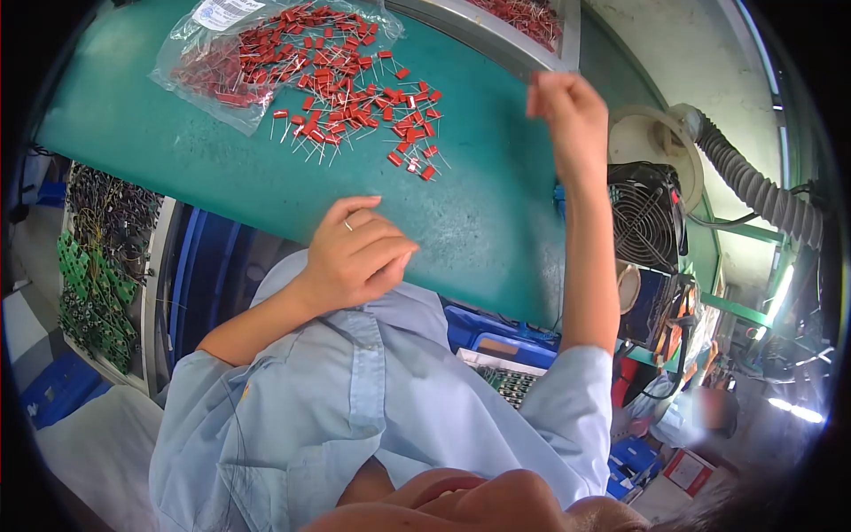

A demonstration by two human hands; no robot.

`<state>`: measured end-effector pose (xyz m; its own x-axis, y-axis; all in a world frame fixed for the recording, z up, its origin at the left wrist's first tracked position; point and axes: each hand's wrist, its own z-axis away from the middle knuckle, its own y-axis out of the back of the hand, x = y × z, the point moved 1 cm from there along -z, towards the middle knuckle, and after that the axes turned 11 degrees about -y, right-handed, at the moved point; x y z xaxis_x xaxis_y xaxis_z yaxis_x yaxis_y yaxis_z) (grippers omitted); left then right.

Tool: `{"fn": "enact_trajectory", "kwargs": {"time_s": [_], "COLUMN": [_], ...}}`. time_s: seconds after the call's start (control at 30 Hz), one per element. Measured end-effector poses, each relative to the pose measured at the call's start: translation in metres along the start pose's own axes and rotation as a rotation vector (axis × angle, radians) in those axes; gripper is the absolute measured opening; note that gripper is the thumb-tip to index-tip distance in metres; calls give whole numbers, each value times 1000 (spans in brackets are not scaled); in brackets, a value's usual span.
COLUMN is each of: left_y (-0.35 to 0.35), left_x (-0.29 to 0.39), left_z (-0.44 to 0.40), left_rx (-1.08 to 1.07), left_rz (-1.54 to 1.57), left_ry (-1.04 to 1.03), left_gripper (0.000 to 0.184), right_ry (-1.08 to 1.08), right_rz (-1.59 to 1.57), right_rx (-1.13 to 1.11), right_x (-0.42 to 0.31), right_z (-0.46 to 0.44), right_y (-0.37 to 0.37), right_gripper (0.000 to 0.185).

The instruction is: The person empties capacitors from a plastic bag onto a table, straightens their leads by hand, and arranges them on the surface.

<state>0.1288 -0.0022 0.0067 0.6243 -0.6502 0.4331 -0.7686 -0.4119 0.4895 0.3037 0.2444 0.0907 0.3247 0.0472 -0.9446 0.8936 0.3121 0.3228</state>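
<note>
My left hand (359, 254), a ring on one finger, is held at the near edge of the green table mat (479, 204). Its fingers are curled and the thumb is pressed in; nothing shows in its grip. My right hand (572, 111) is raised over the mat's right side, close to a metal-rimmed tray (572, 40). Its fingers are closed, with a blurred reddish patch at the tips that I cannot identify. Red box-shaped capacitors (341, 111) with wire leads lie in a loose pile, spilling from a clear plastic bag (199, 71) with a white label.
More red parts (527, 19) fill the tray at the top. To the right stand a black fan (643, 217) and a grey ribbed hose (753, 173). Green circuit boards (97, 301) sit in a rack at left. A white tray (510, 381) is beside my lap.
</note>
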Motion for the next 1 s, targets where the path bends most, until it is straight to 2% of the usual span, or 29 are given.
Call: {"fn": "enact_trajectory", "kwargs": {"time_s": [0.1, 0.17, 0.37, 0.53, 0.67, 1.0], "left_y": [1, 1, -1, -2, -1, -1], "left_x": [0, -2, -1, -4, -3, -2], "left_z": [2, 4, 8, 8, 7, 7], "left_rx": [14, 28, 59, 56, 41, 44], "left_rz": [-1, -2, -6, 7, 10, -4], "left_ry": [-3, -12, -31, -50, -43, -37], "left_gripper": [9, 10, 11, 11, 11, 10], "right_ry": [58, 52, 123, 133, 270, 373], "right_rz": [-156, -280, -179, 211, 494, 559], "right_rx": [36, 0, 47, -164, -369, -511], "right_x": [-1, -10, -4, 9, 9, 10], "right_z": [-69, -82, -59, 8, 52, 70], "right_y": [-6, -14, -24, -26, -41, -57], "right_gripper": [20, 23, 17, 13, 9, 13]}}
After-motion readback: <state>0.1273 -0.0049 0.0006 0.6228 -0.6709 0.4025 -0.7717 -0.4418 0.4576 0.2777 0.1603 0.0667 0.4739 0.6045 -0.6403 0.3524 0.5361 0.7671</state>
